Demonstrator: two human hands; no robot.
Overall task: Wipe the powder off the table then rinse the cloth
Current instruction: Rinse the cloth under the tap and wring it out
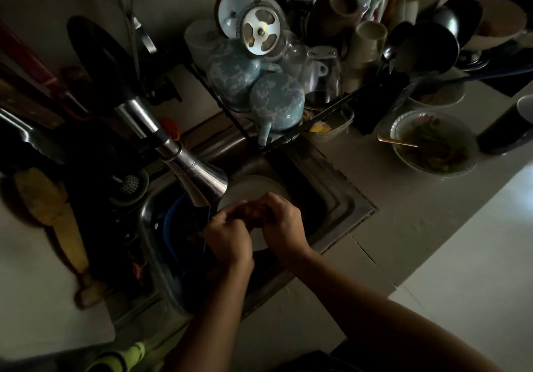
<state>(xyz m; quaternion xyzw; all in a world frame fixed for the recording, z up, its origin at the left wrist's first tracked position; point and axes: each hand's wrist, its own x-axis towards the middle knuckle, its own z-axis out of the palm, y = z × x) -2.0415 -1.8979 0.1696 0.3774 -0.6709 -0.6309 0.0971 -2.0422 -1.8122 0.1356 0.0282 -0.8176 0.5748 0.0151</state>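
Over the steel sink (343, 198), both my hands hold a dark brownish cloth (250, 212) bunched between them. My left hand (227, 234) grips its near side with curled fingers. My right hand (281, 221) curls round its far side. The cloth sits just beside the mouth of the metal faucet spout (199, 174), above a white plate (253, 188) lying in the sink. Most of the cloth is hidden by my fingers. The scene is dim, and I cannot tell whether water is running.
A blue bowl (173, 227) lies in the sink's left part. Behind the sink, a dish rack (288, 129) holds blue patterned pots, glasses and cups. On the white counter (432, 242) at right stand a bowl of food (432, 143) and a dark mug (504, 129).
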